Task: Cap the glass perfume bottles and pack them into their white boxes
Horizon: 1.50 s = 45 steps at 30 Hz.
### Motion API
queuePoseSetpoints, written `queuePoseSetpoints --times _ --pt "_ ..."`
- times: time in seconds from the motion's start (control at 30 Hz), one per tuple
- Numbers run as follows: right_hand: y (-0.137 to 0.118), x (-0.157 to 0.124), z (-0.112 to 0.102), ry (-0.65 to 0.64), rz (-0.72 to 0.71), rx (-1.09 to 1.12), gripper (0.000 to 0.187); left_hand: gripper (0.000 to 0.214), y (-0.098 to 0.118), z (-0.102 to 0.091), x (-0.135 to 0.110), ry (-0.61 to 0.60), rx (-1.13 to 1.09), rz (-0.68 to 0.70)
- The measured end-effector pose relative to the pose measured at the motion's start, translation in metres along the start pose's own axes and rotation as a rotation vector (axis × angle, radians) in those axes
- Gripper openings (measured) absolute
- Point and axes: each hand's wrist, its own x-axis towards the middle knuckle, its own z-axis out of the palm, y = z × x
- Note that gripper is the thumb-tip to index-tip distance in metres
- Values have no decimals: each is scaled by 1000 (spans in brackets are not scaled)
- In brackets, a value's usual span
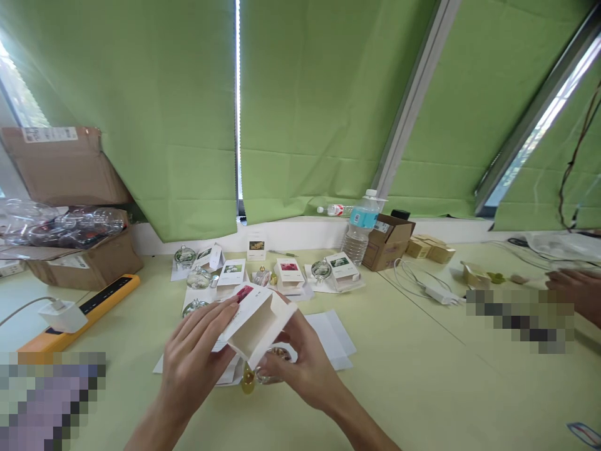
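Observation:
My left hand and my right hand together hold a small white carton with a red picture on its top, its open end turned toward me. Left fingers lie along the carton's left side; right fingers curl round its right end and underside. Just under the carton, against my right palm, sits a round glass bottle with a gold cap. Below lie white paper sheets on the pale green table.
Several more white cartons and glass bottles stand in rows behind. A water bottle, a small cardboard box, a white charger with cable and another person's hand are to the right. An orange power strip and a large cardboard box are to the left.

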Motion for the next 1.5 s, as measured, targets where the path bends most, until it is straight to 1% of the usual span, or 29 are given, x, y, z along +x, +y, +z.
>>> queuePoseSetpoints --times 0.07,0.13,0.2,0.27,0.3,0.37,0.47,0.53,0.6,0.73,0.77,0.8,0.87,0.97,1.03,1.13,1.27,1.5 --pt "0 0 -1 -4 -8 -66 75 42 4 0 0 19 -42 -137" --pt "1 0 -1 8 -34 -161 73 33 8 -1 0 37 -58 -338" --pt "4 -1 -2 44 -89 -254 74 29 11 -3 1 70 -126 -532" --pt "6 -1 -2 70 -127 -289 76 30 12 -4 4 110 -286 -683" --pt "6 -1 -1 75 -121 -274 77 32 13 -5 7 138 -383 -738" --pt "5 -1 0 63 -65 -182 72 36 15 -6 13 162 -553 -823" --pt "0 2 2 40 -5 19 56 44 18 -4 19 107 -741 -893" --pt "-2 3 3 33 4 116 46 50 18 -3 16 44 -836 -934" --pt "-1 5 4 28 41 178 42 57 17 0 9 -12 -928 -969" --pt "5 5 3 14 156 259 38 64 15 1 -2 -222 -1248 -1020" --pt "7 4 3 6 165 273 37 65 16 1 -3 -257 -1333 -1030" --pt "9 4 3 -4 165 284 35 65 17 -1 -2 -267 -1407 -1055" --pt "11 4 4 -19 152 302 32 62 22 -4 1 -220 -1506 -1162" --pt "13 4 4 5 161 306 31 62 30 -8 9 -92 -1565 -1360" --pt "13 5 4 28 180 307 31 65 34 -10 13 -29 -1563 -1421" --pt "10 5 2 37 167 321 31 69 37 -11 17 7 -1537 -1446" --pt "6 6 0 43 120 318 30 70 39 -11 18 4 -1532 -1446" --pt "8 5 -1 67 144 263 31 69 40 -10 20 -7 -1495 -1472"
